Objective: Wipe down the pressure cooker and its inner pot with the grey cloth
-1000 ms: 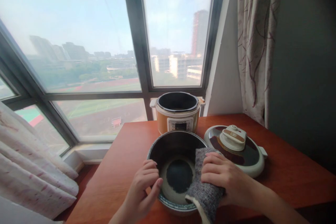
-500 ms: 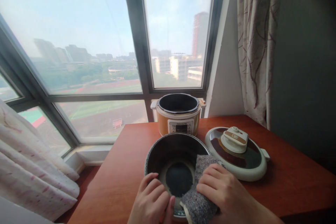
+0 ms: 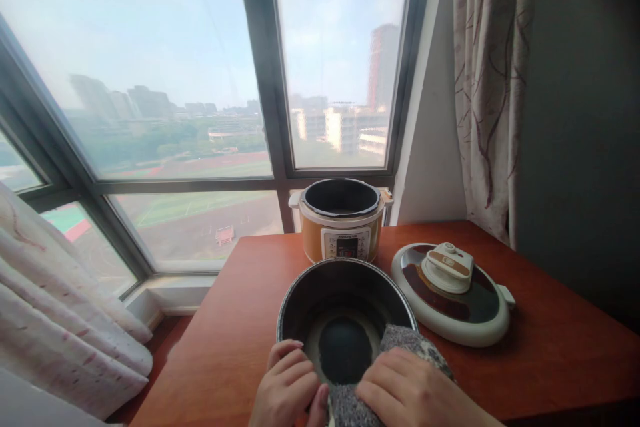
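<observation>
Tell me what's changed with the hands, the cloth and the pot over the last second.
The right hand has slid the grey cloth along the inner pot rim toward the person, from the right side to the near edge. The left hand has shifted closer along the near rim, still gripping it. The cooker base, its lid and the table look unchanged.

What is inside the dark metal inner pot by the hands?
The dark metal inner pot shows only its bare bottom; the grey cloth under the right hand covers the near-right rim.

Both wrists (image 3: pixel 280 413) beyond bottom edge
</observation>
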The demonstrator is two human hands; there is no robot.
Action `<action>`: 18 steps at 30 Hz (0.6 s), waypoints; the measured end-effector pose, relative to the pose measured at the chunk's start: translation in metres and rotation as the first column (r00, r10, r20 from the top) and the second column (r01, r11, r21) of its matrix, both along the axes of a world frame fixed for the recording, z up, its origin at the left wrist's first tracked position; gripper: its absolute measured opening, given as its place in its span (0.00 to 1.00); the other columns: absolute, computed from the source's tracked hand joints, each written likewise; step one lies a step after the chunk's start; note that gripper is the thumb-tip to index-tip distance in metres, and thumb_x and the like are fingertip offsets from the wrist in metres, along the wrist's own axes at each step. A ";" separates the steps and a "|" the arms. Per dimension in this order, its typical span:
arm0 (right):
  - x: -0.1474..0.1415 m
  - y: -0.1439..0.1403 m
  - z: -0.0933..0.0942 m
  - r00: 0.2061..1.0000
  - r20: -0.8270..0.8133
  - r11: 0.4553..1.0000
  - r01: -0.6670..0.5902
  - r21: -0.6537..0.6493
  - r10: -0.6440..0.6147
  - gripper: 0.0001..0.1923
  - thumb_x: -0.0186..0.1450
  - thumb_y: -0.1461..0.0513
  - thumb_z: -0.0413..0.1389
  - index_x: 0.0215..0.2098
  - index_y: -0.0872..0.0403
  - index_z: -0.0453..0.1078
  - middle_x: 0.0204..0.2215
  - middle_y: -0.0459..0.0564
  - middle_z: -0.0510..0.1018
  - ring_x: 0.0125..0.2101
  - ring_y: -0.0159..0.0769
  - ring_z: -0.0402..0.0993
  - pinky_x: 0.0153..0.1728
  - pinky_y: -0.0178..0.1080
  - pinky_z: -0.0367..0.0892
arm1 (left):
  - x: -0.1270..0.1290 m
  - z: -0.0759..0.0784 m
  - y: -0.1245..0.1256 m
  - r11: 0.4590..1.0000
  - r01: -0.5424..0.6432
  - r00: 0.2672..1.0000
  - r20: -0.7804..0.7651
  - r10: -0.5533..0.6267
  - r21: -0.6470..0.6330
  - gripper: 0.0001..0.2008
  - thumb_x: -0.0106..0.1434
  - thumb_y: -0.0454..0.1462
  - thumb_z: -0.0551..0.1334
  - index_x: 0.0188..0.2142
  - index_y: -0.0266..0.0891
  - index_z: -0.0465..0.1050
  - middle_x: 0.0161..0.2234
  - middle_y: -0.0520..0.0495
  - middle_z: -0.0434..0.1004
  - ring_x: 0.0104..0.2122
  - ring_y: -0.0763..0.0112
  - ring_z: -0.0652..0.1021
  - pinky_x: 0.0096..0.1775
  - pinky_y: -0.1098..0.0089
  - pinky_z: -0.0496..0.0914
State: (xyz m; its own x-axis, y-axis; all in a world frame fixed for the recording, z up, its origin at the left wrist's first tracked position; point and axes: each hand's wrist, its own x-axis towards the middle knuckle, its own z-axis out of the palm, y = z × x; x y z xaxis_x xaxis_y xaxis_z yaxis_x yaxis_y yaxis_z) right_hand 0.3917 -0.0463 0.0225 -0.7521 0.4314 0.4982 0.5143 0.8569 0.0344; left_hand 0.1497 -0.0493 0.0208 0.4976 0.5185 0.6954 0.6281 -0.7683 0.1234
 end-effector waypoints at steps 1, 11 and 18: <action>0.004 0.000 0.002 1.000 0.022 1.000 -0.018 -0.021 0.019 0.07 0.75 0.61 0.51 0.39 0.52 0.68 0.29 0.44 0.77 0.31 0.34 0.73 0.38 0.35 0.64 | -0.004 0.003 0.002 0.999 0.031 1.000 0.002 -0.031 -0.041 0.13 0.63 0.26 0.54 0.25 0.41 0.57 0.20 0.57 0.64 0.23 0.75 0.71 0.46 0.68 0.69; 0.054 0.027 0.027 0.992 0.062 0.933 -0.082 -0.349 0.110 0.17 0.62 0.56 0.66 0.47 0.51 0.73 0.44 0.49 0.82 0.45 0.41 0.76 0.63 0.46 0.57 | -0.032 0.006 0.031 0.938 0.205 0.978 0.085 -0.189 -0.278 0.15 0.68 0.29 0.50 0.24 0.41 0.51 0.21 0.56 0.58 0.25 0.73 0.67 0.49 0.64 0.67; 0.052 0.026 -0.002 0.995 -0.090 0.969 -0.069 -0.239 0.049 0.16 0.61 0.57 0.64 0.47 0.50 0.71 0.42 0.46 0.81 0.44 0.39 0.76 0.64 0.45 0.55 | -0.027 0.013 0.025 0.984 0.108 0.991 0.097 -0.095 -0.139 0.12 0.66 0.26 0.53 0.28 0.42 0.60 0.25 0.55 0.70 0.31 0.72 0.75 0.60 0.60 0.61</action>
